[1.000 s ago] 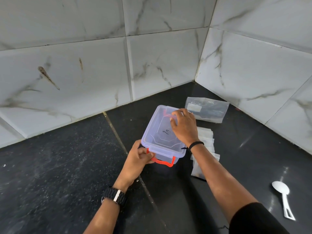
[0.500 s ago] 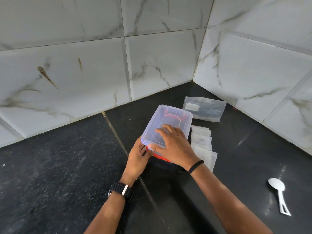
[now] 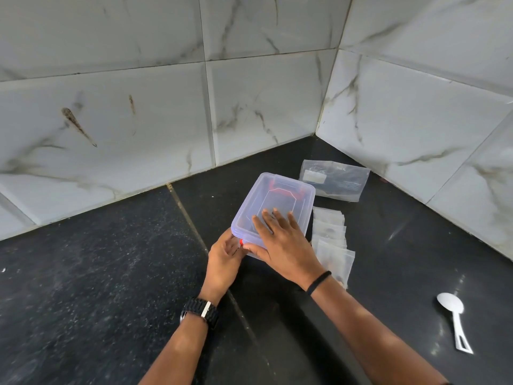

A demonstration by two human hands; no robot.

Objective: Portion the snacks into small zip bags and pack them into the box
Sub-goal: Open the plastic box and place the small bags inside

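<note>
A clear plastic box (image 3: pixel 280 195) with its lid on and red clasps stands on the black counter near the corner. My right hand (image 3: pixel 280 240) lies flat on the lid's near half, fingers straight, thumb at the near edge. My left hand (image 3: pixel 224 257) holds the box's near left corner by the red clasp, which it mostly hides. Several small zip bags (image 3: pixel 331 240) lie stacked just right of the box. A larger clear pouch (image 3: pixel 336 180) lies behind them.
A white plastic spoon (image 3: pixel 452 315) lies on the counter at the far right. Marble-look wall tiles (image 3: pixel 249 101) close off the back and right sides. The black counter (image 3: pixel 97 287) stretches out to the left.
My right hand slid from the lid's far end to its near half and flattened. The near red clasp, earlier sticking out, is now covered by my hands.
</note>
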